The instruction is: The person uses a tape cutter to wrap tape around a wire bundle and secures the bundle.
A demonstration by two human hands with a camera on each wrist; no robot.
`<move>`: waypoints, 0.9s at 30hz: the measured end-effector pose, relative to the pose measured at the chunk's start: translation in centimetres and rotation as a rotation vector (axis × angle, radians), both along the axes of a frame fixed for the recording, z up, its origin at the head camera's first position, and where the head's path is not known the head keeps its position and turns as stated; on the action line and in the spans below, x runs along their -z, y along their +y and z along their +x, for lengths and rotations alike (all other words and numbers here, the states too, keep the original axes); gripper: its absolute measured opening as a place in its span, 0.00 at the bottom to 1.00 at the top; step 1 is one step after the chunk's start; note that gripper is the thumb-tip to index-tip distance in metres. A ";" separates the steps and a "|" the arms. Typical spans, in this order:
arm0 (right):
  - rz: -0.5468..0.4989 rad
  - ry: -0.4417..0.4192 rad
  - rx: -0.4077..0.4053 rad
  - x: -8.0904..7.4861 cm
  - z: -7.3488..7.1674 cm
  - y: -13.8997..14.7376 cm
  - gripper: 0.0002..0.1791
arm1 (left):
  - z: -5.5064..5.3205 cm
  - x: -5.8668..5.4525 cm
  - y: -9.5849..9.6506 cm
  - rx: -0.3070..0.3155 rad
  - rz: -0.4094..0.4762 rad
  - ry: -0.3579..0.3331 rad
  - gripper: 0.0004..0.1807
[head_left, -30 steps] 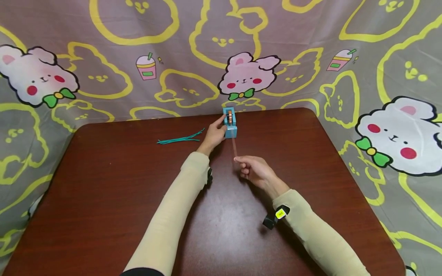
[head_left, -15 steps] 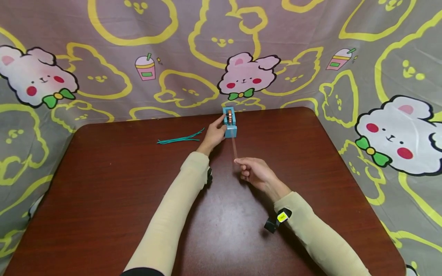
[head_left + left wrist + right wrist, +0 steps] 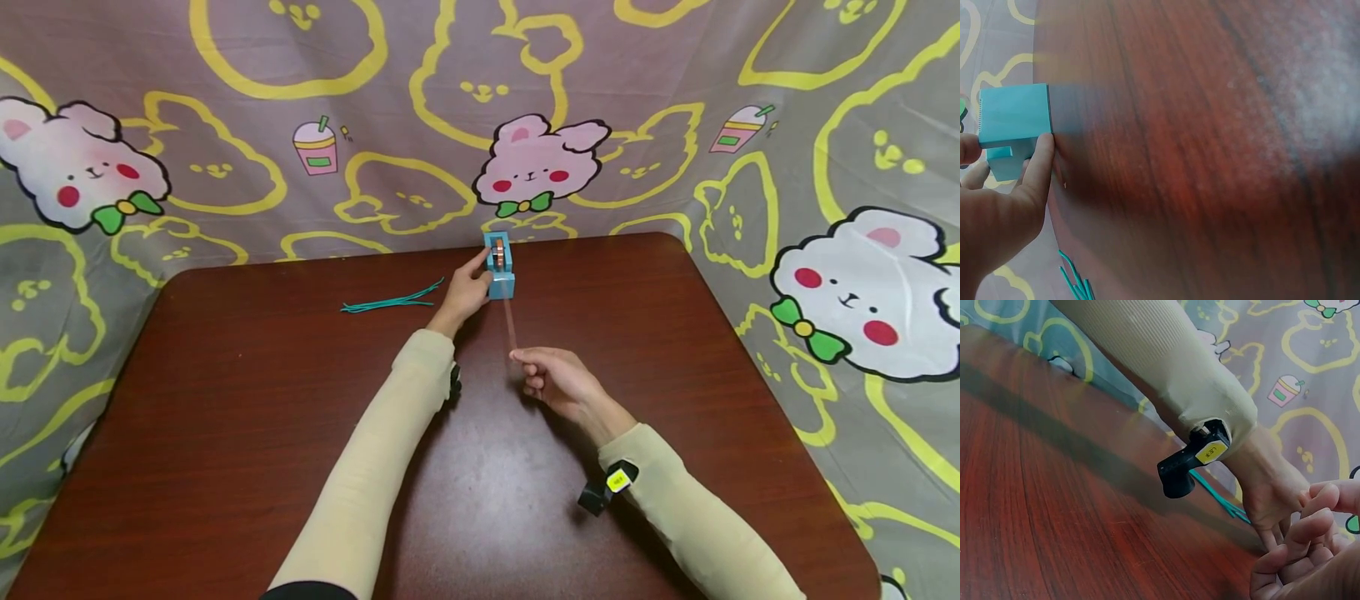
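A light-blue tape dispenser (image 3: 502, 287) stands near the table's far edge, with a roll of tape (image 3: 500, 253) seated in it. My left hand (image 3: 467, 293) grips it from the left side; in the left wrist view the thumb and fingers lie against the dispenser's blue body (image 3: 1015, 115). A narrow strip of clear tape (image 3: 510, 323) runs taut from the dispenser toward me. Its near end is pinched between thumb and forefinger of my right hand (image 3: 564, 383), the other fingers curled in. In the right wrist view the right fingers (image 3: 1310, 528) partly cover the left hand behind them.
Several thin teal strands (image 3: 390, 303) lie on the brown table (image 3: 247, 417) to the left of the left hand. A patterned cloth (image 3: 420, 108) hangs close behind the far edge and along the sides. Each wrist carries a small black camera (image 3: 603, 487).
My right hand has moved slightly back toward me, and the stretch of tape from the dispenser has grown a little longer. The left hand and dispenser have stayed in place.
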State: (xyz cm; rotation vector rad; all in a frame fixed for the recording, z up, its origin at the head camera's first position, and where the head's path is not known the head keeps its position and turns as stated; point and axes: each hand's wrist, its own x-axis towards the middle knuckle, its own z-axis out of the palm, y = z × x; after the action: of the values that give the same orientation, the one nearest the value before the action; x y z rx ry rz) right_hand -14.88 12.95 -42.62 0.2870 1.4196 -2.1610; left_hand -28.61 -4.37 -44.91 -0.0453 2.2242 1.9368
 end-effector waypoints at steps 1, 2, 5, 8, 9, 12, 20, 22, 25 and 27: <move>0.002 -0.001 0.000 -0.1 0.1 0.0 0.11 | 0.0 0.0 0.0 -0.002 -0.002 0.003 0.29; 0.002 -0.002 0.000 -0.1 0.1 0.0 0.10 | 0.0 0.0 0.0 0.000 -0.001 0.002 0.29; 0.003 0.002 -0.002 -0.2 0.3 0.1 0.08 | 0.0 0.0 0.0 0.003 0.005 0.001 0.29; -0.002 0.004 -0.004 -0.3 0.5 0.0 0.07 | -0.1 0.0 0.0 0.004 0.011 -0.005 0.29; -0.003 0.005 -0.006 -0.3 0.6 0.0 0.07 | -0.1 0.0 0.0 0.004 0.011 -0.005 0.29; -0.004 0.004 -0.013 -0.4 0.7 -0.1 0.09 | -0.1 0.0 -0.1 0.002 0.011 -0.006 0.29; -0.007 0.001 -0.005 -0.5 1.0 0.0 0.10 | -0.1 -0.1 -0.1 0.005 -0.006 -0.012 0.29; -0.013 0.008 -0.011 -0.6 1.1 0.0 0.11 | -0.1 -0.1 -0.1 0.002 -0.005 -0.017 0.29; -0.025 0.014 -0.014 -0.6 1.2 0.1 0.11 | -0.1 -0.2 0.0 -0.001 -0.006 -0.025 0.29; -0.025 0.016 -0.012 -0.7 1.3 0.1 0.11 | -0.1 -0.2 0.0 0.002 -0.004 -0.037 0.29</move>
State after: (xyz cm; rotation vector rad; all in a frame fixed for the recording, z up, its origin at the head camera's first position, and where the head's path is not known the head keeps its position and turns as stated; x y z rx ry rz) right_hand -13.59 13.09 -41.95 0.2519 1.3980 -2.1744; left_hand -28.72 -4.37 -44.69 -0.0785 2.2044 1.9144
